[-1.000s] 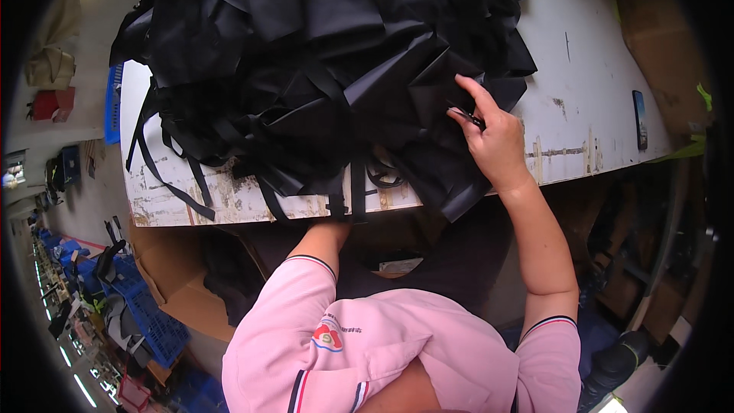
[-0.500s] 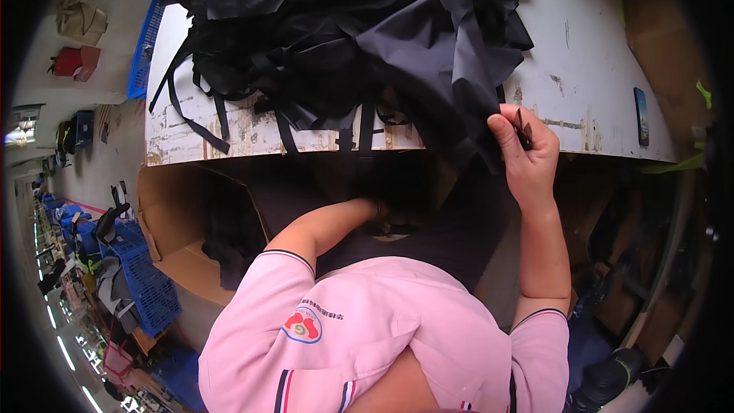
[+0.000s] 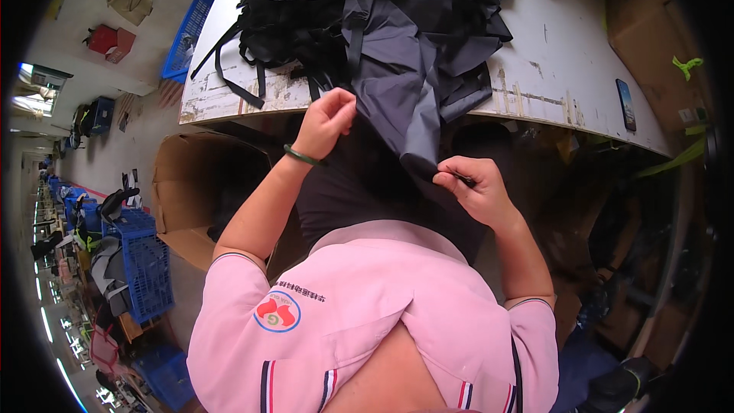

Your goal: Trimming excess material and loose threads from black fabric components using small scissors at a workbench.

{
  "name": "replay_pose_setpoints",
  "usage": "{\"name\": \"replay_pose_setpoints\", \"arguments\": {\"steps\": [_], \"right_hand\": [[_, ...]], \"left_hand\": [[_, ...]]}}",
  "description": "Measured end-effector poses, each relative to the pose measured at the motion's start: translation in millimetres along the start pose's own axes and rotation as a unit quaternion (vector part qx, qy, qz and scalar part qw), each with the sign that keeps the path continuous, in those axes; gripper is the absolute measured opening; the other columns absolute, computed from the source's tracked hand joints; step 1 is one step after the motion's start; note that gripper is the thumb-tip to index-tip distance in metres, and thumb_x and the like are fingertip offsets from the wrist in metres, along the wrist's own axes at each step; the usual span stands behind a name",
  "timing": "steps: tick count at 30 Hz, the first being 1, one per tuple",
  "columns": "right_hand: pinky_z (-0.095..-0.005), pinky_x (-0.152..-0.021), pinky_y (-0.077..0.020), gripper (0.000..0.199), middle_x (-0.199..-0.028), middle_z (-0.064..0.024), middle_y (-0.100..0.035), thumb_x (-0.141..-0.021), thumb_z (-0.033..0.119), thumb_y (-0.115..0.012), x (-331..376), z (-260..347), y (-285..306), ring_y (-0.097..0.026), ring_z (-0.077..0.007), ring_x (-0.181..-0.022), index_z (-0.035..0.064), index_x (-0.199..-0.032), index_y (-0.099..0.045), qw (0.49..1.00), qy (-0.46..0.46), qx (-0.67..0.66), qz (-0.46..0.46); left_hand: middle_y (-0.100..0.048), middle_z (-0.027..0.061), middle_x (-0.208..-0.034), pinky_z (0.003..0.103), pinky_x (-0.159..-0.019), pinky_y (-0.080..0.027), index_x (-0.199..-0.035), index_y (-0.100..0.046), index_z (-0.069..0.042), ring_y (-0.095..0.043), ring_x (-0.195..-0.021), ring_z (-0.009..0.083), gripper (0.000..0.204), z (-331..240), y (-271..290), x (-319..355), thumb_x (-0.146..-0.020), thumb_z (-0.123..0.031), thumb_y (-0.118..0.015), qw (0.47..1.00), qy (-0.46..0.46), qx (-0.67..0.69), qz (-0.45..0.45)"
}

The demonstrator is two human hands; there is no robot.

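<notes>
A dark grey-black fabric piece (image 3: 394, 95) hangs from the heap over the table's front edge toward me. My right hand (image 3: 480, 190) pinches its lower corner. The same hand also holds small dark thread snips (image 3: 462, 178), mostly hidden by the fingers; the pointed blades showed more plainly earlier. My left hand (image 3: 327, 124), with a green bangle on its wrist, is raised at the table edge beside the fabric's left side. Its fingers are curled together, and what they pinch, if anything, is too small to make out.
A heap of black fabric and straps (image 3: 298, 27) covers the middle of the worn white table (image 3: 550, 53). A phone (image 3: 626, 105) lies at the right. An open cardboard box (image 3: 180, 183) stands below left, and a blue crate (image 3: 191, 27) is beyond the table's left edge.
My left hand has come up from below the table to the fabric's left edge. My right hand has moved down and toward me, drawing the fabric corner along.
</notes>
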State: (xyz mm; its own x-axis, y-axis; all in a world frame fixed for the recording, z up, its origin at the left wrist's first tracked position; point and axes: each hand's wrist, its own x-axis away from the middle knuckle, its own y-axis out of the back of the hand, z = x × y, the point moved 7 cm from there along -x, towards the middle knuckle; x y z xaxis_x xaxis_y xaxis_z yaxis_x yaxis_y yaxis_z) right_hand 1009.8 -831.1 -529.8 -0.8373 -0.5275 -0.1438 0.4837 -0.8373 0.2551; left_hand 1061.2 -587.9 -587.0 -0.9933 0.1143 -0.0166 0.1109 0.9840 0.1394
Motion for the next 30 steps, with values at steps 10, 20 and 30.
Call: {"name": "replay_pose_setpoints", "arguments": {"steps": [10, 20, 30], "right_hand": [[-0.0251, -0.053, -0.0421, 0.01, -0.065, -0.0103, -0.06, -0.084, 0.01, -0.065, 18.5, 0.9, -53.5, -0.052, -0.0112, -0.056, 0.0, -0.084, -0.064, 0.999, 0.015, -0.038, 0.034], [-0.028, -0.071, -0.0488, 0.019, -0.086, -0.012, -0.068, -0.088, 0.016, -0.057, 189.2, -73.5, 68.8, -0.065, -0.0201, -0.077, -0.0003, -0.092, -0.065, 0.932, -0.301, 0.168, -0.114], [-0.0285, -0.06, -0.0554, 0.047, -0.082, -0.0094, -0.065, -0.091, 0.014, -0.051, 468.9, -9.3, -133.8, -0.064, -0.0181, -0.062, 0.0118, -0.136, -0.041, 0.562, -0.676, -0.474, 0.054]], "left_hand": [[-0.052, 0.016, -0.11, 0.042, -0.084, -0.047, -0.118, -0.05, -0.006, -0.056, -0.101, 0.0328, 0.084, -48.3, -85.5, -85.4, -0.065, -0.069, -0.065, 0.817, -0.108, -0.566, -0.021], [-0.067, 0.0144, -0.086, 0.034, -0.076, -0.049, -0.093, -0.064, -0.001, -0.064, -0.082, 0.0289, 0.031, 54.1, -66.4, -170.9, -0.076, -0.026, -0.072, 0.84, -0.142, -0.515, 0.093], [-0.058, -0.004, -0.087, 0.018, -0.073, -0.039, -0.102, -0.061, -0.003, -0.05, -0.079, 0.0049, 0.019, 107.5, -27.3, -179.6, -0.088, -0.016, -0.062, 0.949, -0.027, -0.268, 0.162]]}}
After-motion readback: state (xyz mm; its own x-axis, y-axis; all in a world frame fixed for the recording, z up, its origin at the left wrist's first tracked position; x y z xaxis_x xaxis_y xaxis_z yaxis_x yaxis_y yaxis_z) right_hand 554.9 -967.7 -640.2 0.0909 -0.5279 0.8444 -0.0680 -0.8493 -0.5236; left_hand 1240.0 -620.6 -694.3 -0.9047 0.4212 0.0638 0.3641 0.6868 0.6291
